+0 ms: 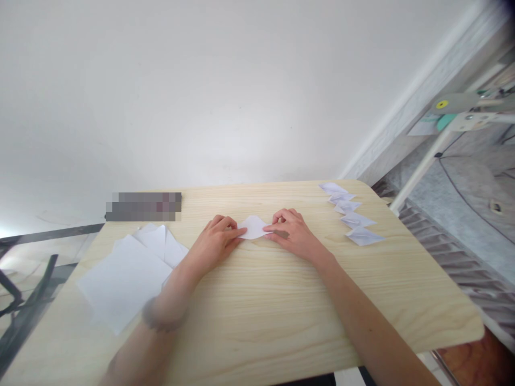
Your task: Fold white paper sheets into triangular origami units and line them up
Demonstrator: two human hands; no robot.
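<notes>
A small folded piece of white paper (253, 228) lies at the middle of the wooden table, held between both hands. My left hand (219, 236) pinches its left corner between thumb and fingers. At the opposite corner, my right hand (290, 231) grips the paper with thumb and fingertips. The paper's middle shows between the hands, while its two ends are partly covered by fingers. A dark band circles my left wrist.
Loose white sheets (124, 273) overlap on the table's left side. Several folded paper pieces (364, 236) stand in a row at the right. A pixelated dark object (144, 207) sits at the back left. A white wall (241, 96) rises behind the table (257, 311).
</notes>
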